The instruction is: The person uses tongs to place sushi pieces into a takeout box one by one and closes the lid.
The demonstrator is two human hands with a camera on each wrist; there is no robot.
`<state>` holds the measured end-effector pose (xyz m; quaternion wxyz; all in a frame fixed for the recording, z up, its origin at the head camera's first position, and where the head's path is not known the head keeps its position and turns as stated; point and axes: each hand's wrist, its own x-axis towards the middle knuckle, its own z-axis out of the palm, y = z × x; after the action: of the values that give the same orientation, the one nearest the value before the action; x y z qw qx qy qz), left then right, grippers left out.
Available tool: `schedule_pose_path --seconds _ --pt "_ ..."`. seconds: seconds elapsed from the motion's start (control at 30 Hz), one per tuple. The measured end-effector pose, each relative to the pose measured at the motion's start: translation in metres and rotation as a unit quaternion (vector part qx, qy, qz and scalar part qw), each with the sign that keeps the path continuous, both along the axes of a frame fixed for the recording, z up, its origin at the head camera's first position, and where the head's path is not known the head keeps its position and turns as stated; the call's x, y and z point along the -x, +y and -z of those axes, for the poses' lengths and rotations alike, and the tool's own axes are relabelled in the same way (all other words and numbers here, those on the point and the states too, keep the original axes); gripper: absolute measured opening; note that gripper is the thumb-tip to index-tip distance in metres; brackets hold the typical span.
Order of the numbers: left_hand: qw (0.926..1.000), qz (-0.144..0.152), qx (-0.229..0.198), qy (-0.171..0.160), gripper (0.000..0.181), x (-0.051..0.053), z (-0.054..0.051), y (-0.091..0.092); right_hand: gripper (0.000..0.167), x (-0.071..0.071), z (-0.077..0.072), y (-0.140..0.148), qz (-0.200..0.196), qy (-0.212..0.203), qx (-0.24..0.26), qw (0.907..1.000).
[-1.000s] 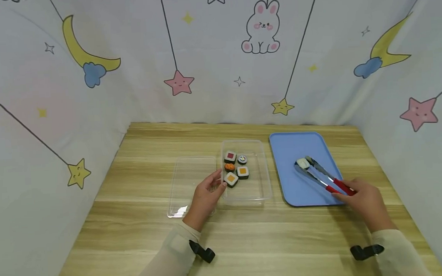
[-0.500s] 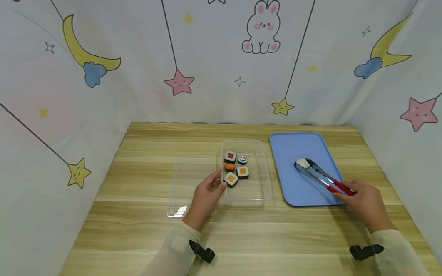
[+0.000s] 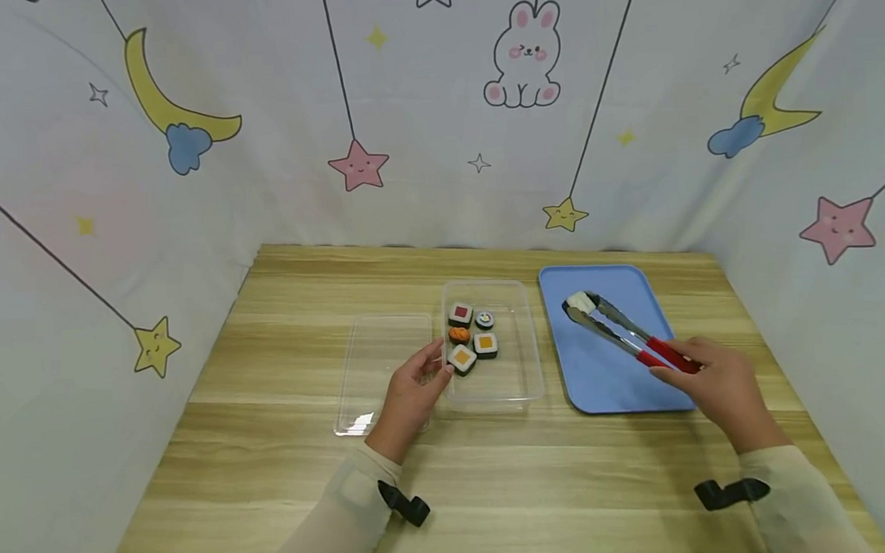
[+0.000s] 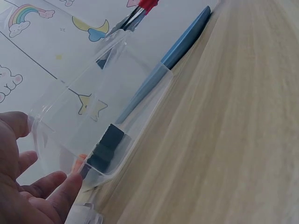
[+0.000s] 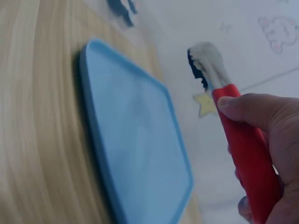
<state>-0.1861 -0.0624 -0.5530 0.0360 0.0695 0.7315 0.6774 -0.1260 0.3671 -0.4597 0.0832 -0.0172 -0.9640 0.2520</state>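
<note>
My right hand (image 3: 727,395) grips the red handles of metal tongs (image 3: 670,355). Pinched between the tong tips is a toy sushi piece (image 3: 581,303) with a white top, held above the blue tray (image 3: 629,388). At the left wall of a clear plastic container (image 3: 520,364), my left hand (image 3: 411,399) touches the side with its thumb and fingertips, its fingers loosely extended. Several toy sushi pieces sit inside, among them an orange-topped one (image 3: 459,334), a red-centred one (image 3: 461,313) and a yellow-centred one (image 3: 485,343). In the right wrist view the tongs (image 5: 247,154) slant upward.
A clear lid (image 3: 379,351) lies on the wooden table (image 3: 499,491) left of the container, partly behind my left hand. Printed cloth (image 3: 435,126) walls the table at the back and both sides. The container stands left of the tray.
The tongs have closed round the white-topped sushi piece and lifted it, moving up and left over the tray with my right hand. My left hand and the container have stayed still.
</note>
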Motion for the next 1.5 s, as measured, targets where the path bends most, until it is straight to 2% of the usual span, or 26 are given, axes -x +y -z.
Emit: schedule_pose_path --seconds 0.17,0.33,0.47,0.67,0.8,0.93,1.07,1.2,1.3,1.4,1.5 --pt "1.0000 0.001 0.005 -0.002 0.053 0.000 -0.001 -0.001 0.052 0.008 -0.010 -0.023 -0.064 -0.001 -0.002 0.9979" --pt "1.0000 0.001 0.004 -0.003 0.053 0.001 -0.001 -0.001 0.046 0.019 -0.017 -0.048 -0.138 -0.010 -0.032 0.9899" --pt "0.9999 0.001 0.012 0.004 0.052 0.001 -0.001 -0.001 0.045 0.031 -0.024 -0.067 -0.204 -0.026 -0.070 0.9760" --pt "0.9999 -0.001 0.017 0.000 0.052 0.000 -0.001 -0.002 0.037 0.058 -0.037 -0.090 -0.293 -0.039 -0.138 0.9453" --pt "0.9998 0.000 0.018 -0.005 0.052 0.000 -0.002 -0.002 0.030 0.074 -0.047 -0.105 -0.316 -0.060 -0.170 0.9314" --pt "0.9998 0.002 0.014 -0.012 0.054 0.001 -0.001 -0.003 0.025 0.082 -0.053 -0.117 -0.315 -0.084 -0.189 0.9263" --pt "0.9998 0.004 0.010 -0.016 0.054 0.001 -0.001 -0.002 0.022 0.082 -0.054 -0.122 -0.317 -0.088 -0.198 0.9232" --pt "0.9998 0.002 0.014 -0.011 0.053 0.001 -0.002 -0.001 0.028 0.080 -0.054 -0.116 -0.315 -0.080 -0.189 0.9267" --pt "0.9997 0.000 0.021 -0.010 0.053 0.000 -0.003 -0.001 0.037 0.077 -0.055 -0.100 -0.301 -0.069 -0.160 0.9376" --pt "0.9997 -0.001 0.024 -0.009 0.053 0.000 -0.003 -0.001 0.046 0.071 -0.057 -0.078 -0.254 -0.058 -0.111 0.9590" --pt "0.9997 -0.002 0.021 -0.007 0.053 0.000 -0.003 -0.001 0.055 0.062 -0.053 -0.051 -0.167 -0.043 -0.050 0.9838"
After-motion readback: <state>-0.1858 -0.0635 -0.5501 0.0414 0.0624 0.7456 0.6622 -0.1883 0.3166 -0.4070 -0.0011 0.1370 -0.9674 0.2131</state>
